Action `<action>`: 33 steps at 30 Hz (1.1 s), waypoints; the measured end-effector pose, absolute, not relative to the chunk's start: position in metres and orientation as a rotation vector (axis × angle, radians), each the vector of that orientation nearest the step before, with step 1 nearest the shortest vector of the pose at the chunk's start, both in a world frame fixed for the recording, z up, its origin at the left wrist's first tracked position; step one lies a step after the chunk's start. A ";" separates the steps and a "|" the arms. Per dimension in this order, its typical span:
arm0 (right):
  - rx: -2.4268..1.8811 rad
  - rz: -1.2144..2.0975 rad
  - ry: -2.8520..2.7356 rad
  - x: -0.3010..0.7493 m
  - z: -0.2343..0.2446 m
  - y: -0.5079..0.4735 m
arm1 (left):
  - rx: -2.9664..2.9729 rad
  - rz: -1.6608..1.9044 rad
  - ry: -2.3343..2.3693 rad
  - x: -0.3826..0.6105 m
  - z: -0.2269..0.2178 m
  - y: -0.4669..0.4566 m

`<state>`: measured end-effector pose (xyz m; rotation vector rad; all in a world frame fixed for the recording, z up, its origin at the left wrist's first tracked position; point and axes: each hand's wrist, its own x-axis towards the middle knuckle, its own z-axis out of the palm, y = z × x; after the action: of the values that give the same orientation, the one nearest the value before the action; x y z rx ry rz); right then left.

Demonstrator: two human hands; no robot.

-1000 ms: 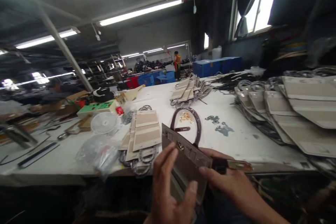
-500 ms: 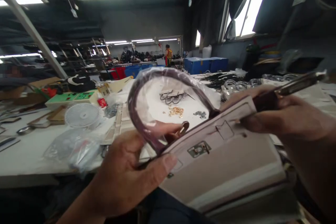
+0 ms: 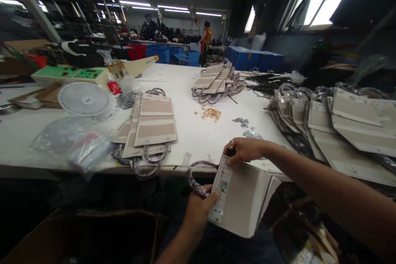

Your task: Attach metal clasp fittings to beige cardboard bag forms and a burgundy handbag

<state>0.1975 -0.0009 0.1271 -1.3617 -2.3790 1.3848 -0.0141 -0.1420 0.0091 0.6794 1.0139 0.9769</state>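
A beige handbag panel (image 3: 244, 198) with a dark, plastic-wrapped loop handle is held tilted in front of the table's near edge. My left hand (image 3: 198, 210) is closed on its handle edge, thumb on the pale strip with small metal fittings. My right hand (image 3: 246, 150) grips the upper corner of the same panel, fingers bent over the edge. A small shiny metal piece (image 3: 231, 145) shows at its fingertips; whether it is held or worn I cannot tell. The panel's underside is hidden.
Stacked panels with handles (image 3: 156, 123) lie left, another pile (image 3: 216, 80) farther back, more at right (image 3: 349, 119). Gold fittings (image 3: 212, 114) and grey metal pieces (image 3: 241, 122) lie mid-table. A white fan (image 3: 85, 99) and plastic bag (image 3: 89, 148) are left. A person (image 3: 206, 41) stands far back.
The panel has moved lower and away from my face and turned more upright. My right hand has shifted to its upper corner. The view has tilted down, showing more of the table.
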 end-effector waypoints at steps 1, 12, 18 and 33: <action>-1.409 1.315 -2.391 0.193 0.118 0.008 | 0.609 0.975 1.012 -0.010 0.001 -0.137; -1.704 1.014 -2.464 0.178 0.062 0.062 | 0.344 1.029 1.119 0.015 -0.026 -0.095; -1.806 0.890 -2.256 0.182 0.056 0.057 | 0.304 1.049 1.167 0.024 -0.033 -0.098; -0.787 0.928 -1.009 0.169 0.066 -0.048 | 0.314 1.075 1.257 0.035 -0.025 -0.091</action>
<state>0.1693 -0.0483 0.0660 -0.7873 -1.0086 0.9280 0.0345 -0.0913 -0.0249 0.3136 1.2574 1.0751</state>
